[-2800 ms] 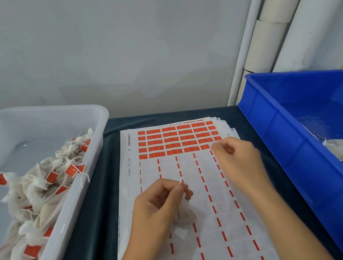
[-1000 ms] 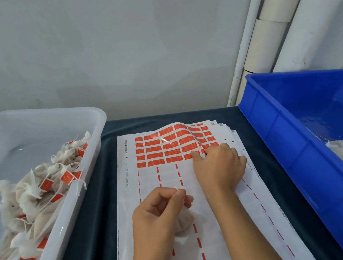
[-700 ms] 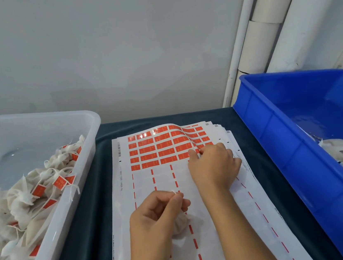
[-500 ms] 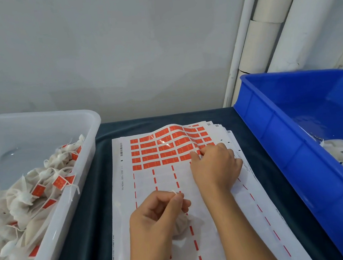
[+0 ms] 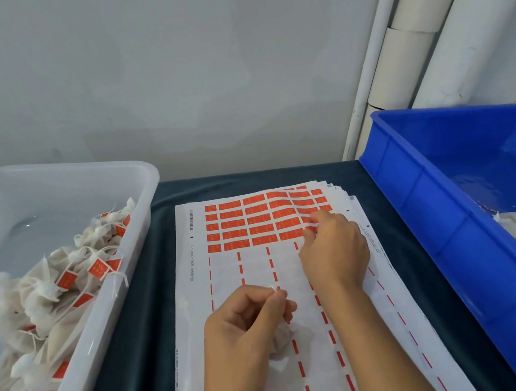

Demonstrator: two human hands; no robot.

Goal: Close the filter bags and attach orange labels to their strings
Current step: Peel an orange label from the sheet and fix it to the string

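We see a small white filter bag (image 5: 280, 338) at six o'clock on the label sheet (image 5: 260, 276), orange labels (image 5: 253, 220) filling its twelve o'clock end.

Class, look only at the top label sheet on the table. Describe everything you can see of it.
The label sheet is white backing paper, topmost of a fanned stack on the dark cloth. Five rows of orange labels remain at its far end; nearer, only dashed orange strips are left. A barcode and small print run along its left margin. The right hand pinches a label at the block's right edge; the left hand holds a filter bag over it.
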